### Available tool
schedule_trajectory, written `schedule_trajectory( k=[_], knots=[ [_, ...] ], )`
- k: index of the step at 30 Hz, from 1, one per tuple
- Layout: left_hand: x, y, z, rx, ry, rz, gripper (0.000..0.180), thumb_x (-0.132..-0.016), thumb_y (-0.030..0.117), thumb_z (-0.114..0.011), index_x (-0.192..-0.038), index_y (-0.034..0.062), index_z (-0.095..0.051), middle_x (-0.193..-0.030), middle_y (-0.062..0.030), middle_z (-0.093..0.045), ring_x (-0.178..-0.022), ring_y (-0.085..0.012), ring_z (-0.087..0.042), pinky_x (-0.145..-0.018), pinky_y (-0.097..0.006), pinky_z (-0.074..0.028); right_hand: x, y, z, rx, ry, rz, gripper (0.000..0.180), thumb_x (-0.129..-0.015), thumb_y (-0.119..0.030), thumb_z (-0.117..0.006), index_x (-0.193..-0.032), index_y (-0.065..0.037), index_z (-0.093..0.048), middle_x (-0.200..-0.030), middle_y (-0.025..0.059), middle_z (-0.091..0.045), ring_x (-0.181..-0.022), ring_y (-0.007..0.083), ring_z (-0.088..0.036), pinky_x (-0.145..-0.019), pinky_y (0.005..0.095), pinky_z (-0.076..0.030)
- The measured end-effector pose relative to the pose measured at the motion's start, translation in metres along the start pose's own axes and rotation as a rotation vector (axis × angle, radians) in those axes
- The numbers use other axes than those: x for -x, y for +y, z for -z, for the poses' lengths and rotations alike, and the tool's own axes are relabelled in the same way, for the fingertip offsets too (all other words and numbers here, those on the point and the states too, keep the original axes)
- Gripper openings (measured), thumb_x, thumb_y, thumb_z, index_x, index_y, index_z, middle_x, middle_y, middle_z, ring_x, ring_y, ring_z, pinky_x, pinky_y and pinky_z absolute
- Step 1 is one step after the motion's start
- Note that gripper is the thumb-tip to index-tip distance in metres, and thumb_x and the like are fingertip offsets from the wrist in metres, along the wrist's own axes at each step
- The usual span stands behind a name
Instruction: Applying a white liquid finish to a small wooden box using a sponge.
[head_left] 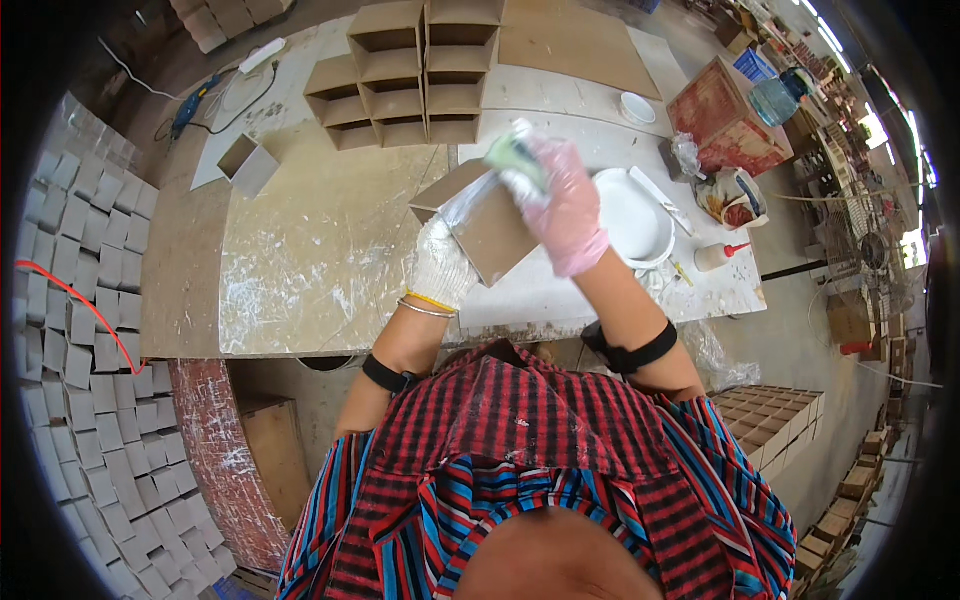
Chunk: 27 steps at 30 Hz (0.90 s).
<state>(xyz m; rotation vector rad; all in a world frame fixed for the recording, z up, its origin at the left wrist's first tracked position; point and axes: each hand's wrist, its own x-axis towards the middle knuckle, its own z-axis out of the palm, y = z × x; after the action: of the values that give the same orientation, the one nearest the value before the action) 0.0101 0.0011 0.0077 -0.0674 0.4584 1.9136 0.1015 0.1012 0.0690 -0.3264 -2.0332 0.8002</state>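
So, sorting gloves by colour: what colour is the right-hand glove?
Pink, on the right hand; the head view shows it.

Workshop, small-box production. Glue-smeared workbench (330,250) under the hands; stacked open cardboard boxes (410,70) beyond them; rows of finished boxes (80,330) left; power tool (190,110) far left; glue bottle (720,255) right.

Bright, even daylight fills the workshop, strongest from the blown-out openings at the upper right. The pale tabletop (330,250) shows mild glare and soft shadows. Fisheye distortion bends edges, and black vignetting rings the frame.
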Motion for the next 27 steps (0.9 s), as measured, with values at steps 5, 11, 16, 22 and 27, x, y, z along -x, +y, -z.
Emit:
schedule_trajectory(
  k=[5, 11, 16, 22, 27],
  knots=[
    [-0.033, -0.006, 0.031, 0.002, -0.553, -0.109, 0.035, -0.088, 0.022, -0.043, -0.117, 0.0025, -0.047, -0.106, -0.0119, -0.055, -0.097, -0.0252, -0.055, -0.085, -0.039, -0.046, 0.021, -0.01, -0.012, 0.097, -0.176, 0.278, 0.046, -0.073, -0.015, -0.067, -0.116, -0.011, -0.052, -0.098, 0.0102, -0.059, -0.092, 0.0263, -0.057, -0.078, 0.0357, -0.047],
    [-0.013, -0.014, 0.007, -0.026, 0.043, -0.138, 0.035, -0.09, 0.022, -0.037, -0.118, 0.0022, -0.046, -0.114, -0.0123, -0.052, -0.106, -0.0261, -0.05, -0.091, -0.038, -0.041, -0.009, 0.05, 0.058, -0.327, 0.041, -0.274, 0.044, -0.076, -0.011, -0.064, -0.118, -0.004, -0.051, -0.1, 0.012, -0.059, -0.095, 0.0219, -0.057, -0.084, 0.03, -0.043],
    [-0.043, -0.03, 0.001, -0.099, -0.302, -0.206, 0.034, -0.089, 0.022, -0.04, -0.116, 0.0027, -0.046, -0.114, -0.0121, -0.052, -0.105, -0.0238, -0.05, -0.09, -0.035, -0.041, -0.002, 0.059, 0.086, -0.363, -0.083, -0.349, 0.04, -0.076, -0.009, -0.063, -0.114, -0.003, -0.053, -0.103, 0.012, -0.058, -0.098, 0.0191, -0.055, -0.087, 0.0285, -0.041],
    [-0.073, -0.06, -0.015, -0.591, -0.263, -0.489, 0.033, -0.088, 0.021, -0.041, -0.115, 0.0024, -0.047, -0.111, -0.0117, -0.053, -0.103, -0.023, -0.051, -0.087, -0.034, -0.042, -0.001, 0.076, 0.11, -0.195, -0.171, -0.231, 0.042, -0.074, -0.015, -0.068, -0.112, -0.003, -0.054, -0.102, 0.0113, -0.058, -0.096, 0.0212, -0.056, -0.085, 0.0294, -0.042],
    [-0.076, -0.077, -0.021, -0.844, -0.205, -0.665, 0.032, -0.087, 0.021, -0.042, -0.113, 0.0023, -0.048, -0.11, -0.0114, -0.054, -0.101, -0.0225, -0.052, -0.085, -0.033, -0.043, 0.01, 0.08, 0.109, -0.062, -0.202, 0.054, 0.047, -0.07, -0.016, -0.071, -0.113, -0.006, -0.052, -0.096, 0.0116, -0.057, -0.089, 0.0244, -0.057, -0.076, 0.0321, -0.046]
  ],
)
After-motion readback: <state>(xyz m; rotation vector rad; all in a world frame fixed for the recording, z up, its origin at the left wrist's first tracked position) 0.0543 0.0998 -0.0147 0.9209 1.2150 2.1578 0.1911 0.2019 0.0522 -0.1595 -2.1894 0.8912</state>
